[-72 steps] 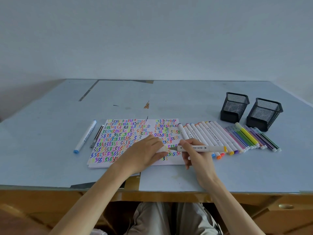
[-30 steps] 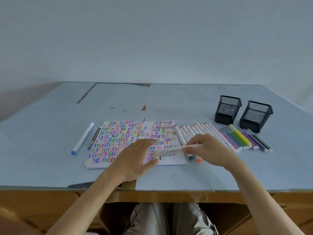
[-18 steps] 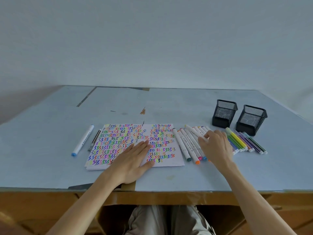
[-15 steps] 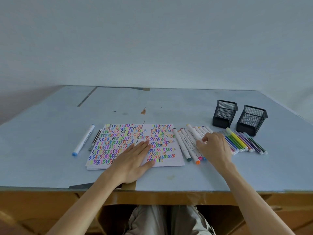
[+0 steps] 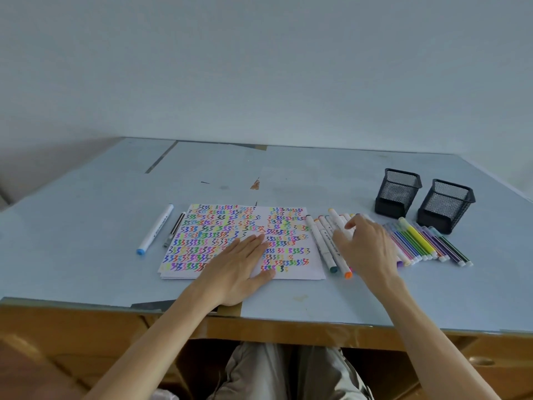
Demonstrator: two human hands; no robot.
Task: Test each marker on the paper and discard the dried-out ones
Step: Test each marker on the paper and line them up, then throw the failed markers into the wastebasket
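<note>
The white paper (image 5: 300, 269) is covered in rows of coloured squiggles. My left hand (image 5: 239, 269) lies flat on its lower middle, fingers straight. To the right of the sheet lies a row of thick white markers (image 5: 323, 243) with coloured end caps. My right hand (image 5: 366, 246) is over this row, and its thumb and forefinger pinch one white marker (image 5: 336, 217) that lies slanted across the others. Thin coloured felt pens (image 5: 418, 241) lie in a row further right.
Two black mesh pen cups (image 5: 396, 192) (image 5: 444, 204) stand at the back right, behind the felt pens. A blue-capped white marker (image 5: 155, 229) and a thin dark pen (image 5: 174, 229) lie left of the paper. The table's front edge (image 5: 288, 316) is near my forearms.
My right hand carried the marker from over the paper to the row of white markers and lowered it there. My left hand flattened on the paper. The view tilted up a little.
</note>
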